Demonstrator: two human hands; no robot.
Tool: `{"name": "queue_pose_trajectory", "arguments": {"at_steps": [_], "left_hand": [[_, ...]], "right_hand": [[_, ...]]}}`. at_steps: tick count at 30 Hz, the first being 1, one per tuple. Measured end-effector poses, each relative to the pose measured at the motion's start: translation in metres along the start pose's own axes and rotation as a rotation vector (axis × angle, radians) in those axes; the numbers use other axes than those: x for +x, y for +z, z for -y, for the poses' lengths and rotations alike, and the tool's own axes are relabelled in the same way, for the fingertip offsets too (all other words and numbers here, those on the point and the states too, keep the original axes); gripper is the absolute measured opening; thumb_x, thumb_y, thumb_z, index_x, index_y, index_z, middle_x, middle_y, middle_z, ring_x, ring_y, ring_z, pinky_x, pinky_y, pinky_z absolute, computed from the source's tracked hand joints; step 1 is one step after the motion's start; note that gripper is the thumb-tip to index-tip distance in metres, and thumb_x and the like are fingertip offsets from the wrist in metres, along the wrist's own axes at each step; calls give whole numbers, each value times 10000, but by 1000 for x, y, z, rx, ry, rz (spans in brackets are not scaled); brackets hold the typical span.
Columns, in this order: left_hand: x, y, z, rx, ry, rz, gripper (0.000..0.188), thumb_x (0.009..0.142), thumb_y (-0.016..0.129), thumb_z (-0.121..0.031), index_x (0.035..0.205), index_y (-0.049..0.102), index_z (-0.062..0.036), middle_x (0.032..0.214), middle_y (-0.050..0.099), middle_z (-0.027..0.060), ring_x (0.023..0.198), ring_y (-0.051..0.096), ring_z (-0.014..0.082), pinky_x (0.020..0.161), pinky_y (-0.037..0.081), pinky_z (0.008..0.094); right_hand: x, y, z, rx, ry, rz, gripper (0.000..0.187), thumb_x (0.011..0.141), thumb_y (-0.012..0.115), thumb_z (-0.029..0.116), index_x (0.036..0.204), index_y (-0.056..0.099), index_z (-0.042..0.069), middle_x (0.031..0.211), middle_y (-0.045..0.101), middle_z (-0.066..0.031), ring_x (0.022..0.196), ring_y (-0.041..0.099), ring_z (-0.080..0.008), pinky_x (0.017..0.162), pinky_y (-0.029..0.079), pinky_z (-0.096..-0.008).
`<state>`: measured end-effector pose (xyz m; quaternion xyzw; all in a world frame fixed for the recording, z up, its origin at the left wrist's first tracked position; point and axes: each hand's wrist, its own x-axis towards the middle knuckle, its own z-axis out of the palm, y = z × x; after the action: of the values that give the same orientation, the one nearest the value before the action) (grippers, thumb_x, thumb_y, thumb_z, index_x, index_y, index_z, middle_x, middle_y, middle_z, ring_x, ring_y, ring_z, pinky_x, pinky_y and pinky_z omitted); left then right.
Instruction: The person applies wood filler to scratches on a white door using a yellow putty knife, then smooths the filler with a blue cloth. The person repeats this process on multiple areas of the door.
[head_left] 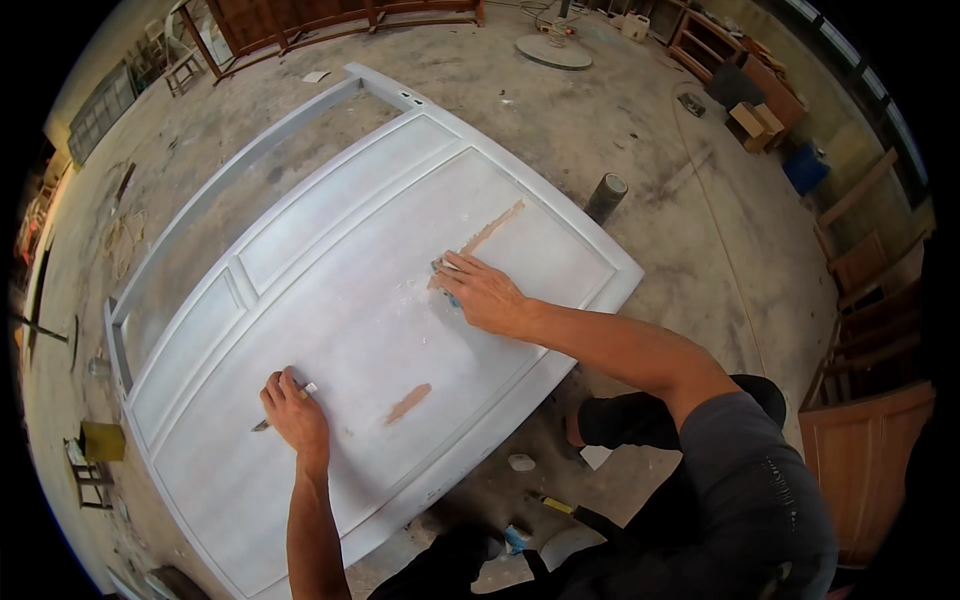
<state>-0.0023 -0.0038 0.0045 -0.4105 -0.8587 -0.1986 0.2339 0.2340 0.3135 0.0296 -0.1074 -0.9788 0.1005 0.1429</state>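
A large white-painted wooden panel (pixel 350 290) with raised framing lies flat in front of me. My left hand (pixel 295 410) rests over its left part, fingers curled around a thin knife-like tool (pixel 262 425) whose dark tip sticks out to the left. On the right, my right hand (pixel 485 292) presses a small pad (pixel 453 299), with grey and blue edges showing, against the surface; most of it is hidden under the fingers. Just beyond that hand runs a long tan patch (pixel 495 226), with white crumbs around it. Between my hands sits a shorter tan patch (pixel 408 404).
A dark cylinder (pixel 606 198) stands by the panel's right edge. On the floor near my legs lie a yellow-and-black tool (pixel 550 502) and a blue-and-white item (pixel 517 538). Wooden furniture (pixel 865 465) stands at right, a brown frame (pixel 330 25) at the back, a cardboard box (pixel 755 125) at far right.
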Motion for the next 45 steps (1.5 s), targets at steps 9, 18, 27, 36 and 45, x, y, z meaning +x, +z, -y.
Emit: {"name": "queue_pose_trajectory", "arguments": {"at_steps": [9, 18, 27, 36, 45], "left_hand": [[-1, 3, -2, -14, -12, -13, 344, 862, 600, 92, 1183, 650, -22, 1191, 643, 152, 1067, 580, 369, 861, 505, 474], [-3, 4, 0, 16, -22, 22, 301, 900, 593, 68, 1181, 645, -26, 1201, 643, 144, 1092, 581, 362, 868, 515, 469], [-5, 7, -3, 11, -56, 57, 307, 908, 579, 82, 1194, 619, -23, 1216, 624, 159, 1116, 570, 361, 908, 497, 455], [-3, 9, -2, 14, -27, 40, 311, 902, 572, 89, 1194, 622, -8, 1211, 623, 170, 1088, 567, 372, 896, 492, 462], [-5, -2, 4, 20, -40, 14, 320, 897, 593, 86, 1198, 631, -15, 1210, 629, 155, 1091, 573, 368, 895, 499, 467]], "right_hand": [[0, 8, 6, -74, 60, 35, 533, 867, 566, -45, 1395, 564, -118, 1489, 565, -249, 1503, 408, -379, 1281, 278, -421], [6, 33, 46, 19, -41, -36, 524, 873, 564, -21, 1388, 564, -120, 1469, 575, -259, 1483, 432, -386, 1271, 299, -438], [-9, -5, -62, -88, 412, 21, 533, 907, 533, 21, 1408, 522, -160, 1502, 522, -313, 1480, 423, -420, 1270, 282, -442], [-4, -19, -105, -140, 502, 17, 537, 899, 512, 18, 1403, 511, -166, 1498, 522, -315, 1477, 417, -424, 1248, 304, -456], [-2, 4, -45, -59, 269, 44, 508, 937, 501, 16, 1422, 521, -136, 1510, 522, -304, 1502, 391, -425, 1283, 259, -441]]}}
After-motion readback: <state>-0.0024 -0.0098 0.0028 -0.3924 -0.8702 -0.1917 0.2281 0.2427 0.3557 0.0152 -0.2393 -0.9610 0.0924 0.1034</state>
